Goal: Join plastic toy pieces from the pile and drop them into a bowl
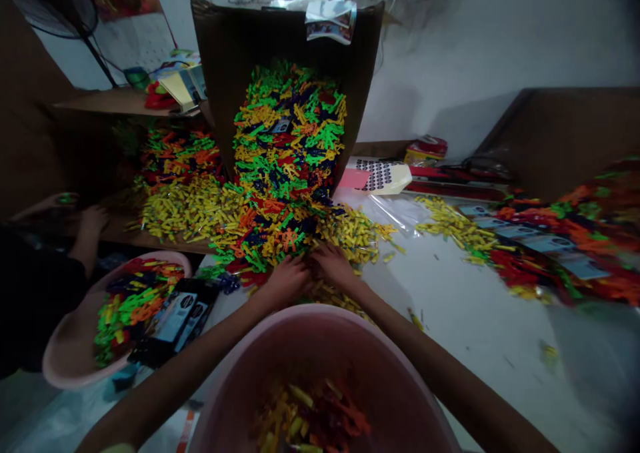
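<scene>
Moulded plastic pieces, yellow, green, orange and dark blue, in a loose heap at the far edge of the white table, slumped against a brown cardboard sheet. Left hand and right hand, fingers curled, rest side by side at the heap's near foot; any grip cannot be told. Pink plastic basin at the near edge, holding similar pieces.

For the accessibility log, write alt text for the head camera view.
The person's left hand and right hand reach into a heap of small multicoloured plastic pieces spilling from a tall cardboard box onto a white table. A pink plastic basin holding more pieces sits below the hands.
</scene>
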`<act>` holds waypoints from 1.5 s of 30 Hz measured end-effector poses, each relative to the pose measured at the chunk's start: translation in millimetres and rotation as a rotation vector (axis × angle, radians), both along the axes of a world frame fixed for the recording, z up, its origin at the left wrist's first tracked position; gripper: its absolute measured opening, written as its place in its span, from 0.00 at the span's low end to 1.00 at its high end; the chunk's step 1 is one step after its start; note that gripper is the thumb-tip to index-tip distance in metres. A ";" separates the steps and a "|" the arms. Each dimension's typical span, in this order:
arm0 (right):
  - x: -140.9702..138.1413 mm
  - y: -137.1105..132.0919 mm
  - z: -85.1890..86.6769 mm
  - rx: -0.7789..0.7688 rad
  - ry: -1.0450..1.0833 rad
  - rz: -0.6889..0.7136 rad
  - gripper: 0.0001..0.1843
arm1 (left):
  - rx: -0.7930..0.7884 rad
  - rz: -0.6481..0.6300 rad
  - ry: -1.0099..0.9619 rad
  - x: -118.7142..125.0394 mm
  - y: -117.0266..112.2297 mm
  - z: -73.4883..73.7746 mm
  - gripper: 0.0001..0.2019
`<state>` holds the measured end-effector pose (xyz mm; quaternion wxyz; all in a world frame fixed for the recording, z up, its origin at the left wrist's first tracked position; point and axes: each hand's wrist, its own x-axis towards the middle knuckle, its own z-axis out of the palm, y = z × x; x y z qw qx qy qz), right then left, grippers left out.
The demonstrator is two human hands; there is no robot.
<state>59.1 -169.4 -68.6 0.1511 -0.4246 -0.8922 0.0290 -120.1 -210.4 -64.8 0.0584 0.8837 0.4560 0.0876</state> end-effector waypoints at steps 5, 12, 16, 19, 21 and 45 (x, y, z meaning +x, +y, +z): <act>-5.9 15.5 -10.4 -0.008 0.036 0.025 0.11 | -0.119 0.135 -0.115 7.2 0.1 -13.3 0.06; 13.1 10.8 20.2 -0.362 0.870 -0.087 0.15 | -0.301 0.319 -0.691 -12.3 9.4 6.7 0.13; 15.3 -23.6 50.5 -0.809 1.103 -0.046 0.18 | -0.476 0.339 -1.100 -9.7 -6.3 54.7 0.15; 18.2 -55.9 68.4 -0.912 1.033 -0.014 0.19 | -0.524 0.299 -1.189 -1.7 -29.0 89.5 0.15; 20.4 -74.2 76.1 -0.881 1.052 -0.048 0.19 | -0.504 0.296 -1.247 3.6 -45.2 103.1 0.15; 40.4 -145.6 107.5 -0.582 0.939 -0.091 0.10 | -0.378 0.246 -0.894 15.6 -92.7 139.4 0.14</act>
